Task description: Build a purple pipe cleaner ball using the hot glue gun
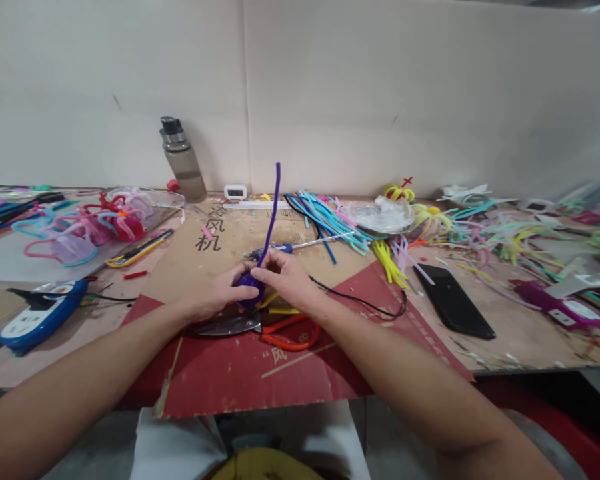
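Note:
Between my hands is a purple bundle of coiled pipe cleaner (251, 291), one long purple stem (275, 207) standing up from it. My left hand (219, 291) wraps its fingers round the bundle from the left. With thumb and fingertips, my right hand (284, 277) pinches the base of the stem. Just below lie scissors with red-orange handles (291, 341), partly hidden by my right forearm. Behind my hands is a blue-handled tool (279, 249) with a thin metal shaft, perhaps a glue gun or soldering iron; its kind is unclear.
Cardboard (300, 383) covers the middle of the table. Blue pipe cleaners (325, 217) lie behind. A black phone (453, 300) and purple power strip (563, 305) are right; a blue-white power strip (45, 317), cutter (140, 250) and small pipe-cleaner pieces (73, 243) are left. A bottle (184, 163) stands at the wall.

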Demonstrator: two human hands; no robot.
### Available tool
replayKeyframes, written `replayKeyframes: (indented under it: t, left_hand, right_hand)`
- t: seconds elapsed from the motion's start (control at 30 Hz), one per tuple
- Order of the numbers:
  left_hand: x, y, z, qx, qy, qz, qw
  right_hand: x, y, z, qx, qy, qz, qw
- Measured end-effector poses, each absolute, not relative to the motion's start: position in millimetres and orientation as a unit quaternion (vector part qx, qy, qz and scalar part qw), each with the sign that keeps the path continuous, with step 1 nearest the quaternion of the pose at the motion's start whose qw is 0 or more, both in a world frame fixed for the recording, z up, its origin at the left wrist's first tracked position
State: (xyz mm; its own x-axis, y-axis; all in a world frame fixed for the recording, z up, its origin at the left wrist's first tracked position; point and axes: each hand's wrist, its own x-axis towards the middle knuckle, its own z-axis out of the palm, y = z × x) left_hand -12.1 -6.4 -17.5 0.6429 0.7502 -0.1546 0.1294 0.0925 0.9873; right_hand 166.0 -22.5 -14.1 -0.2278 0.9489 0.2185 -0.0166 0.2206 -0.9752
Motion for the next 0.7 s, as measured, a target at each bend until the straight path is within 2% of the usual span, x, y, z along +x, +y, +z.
replayKeyframes:
  t: [0.7]
  left_hand:
    - [-12.2, -6.3, -14.1, 0.639, 0.340, 0.223, 0.653]
  right_hand:
    - [166.2, -23.4, -14.0, -0.373, -0.600, 0.512, 0.489]
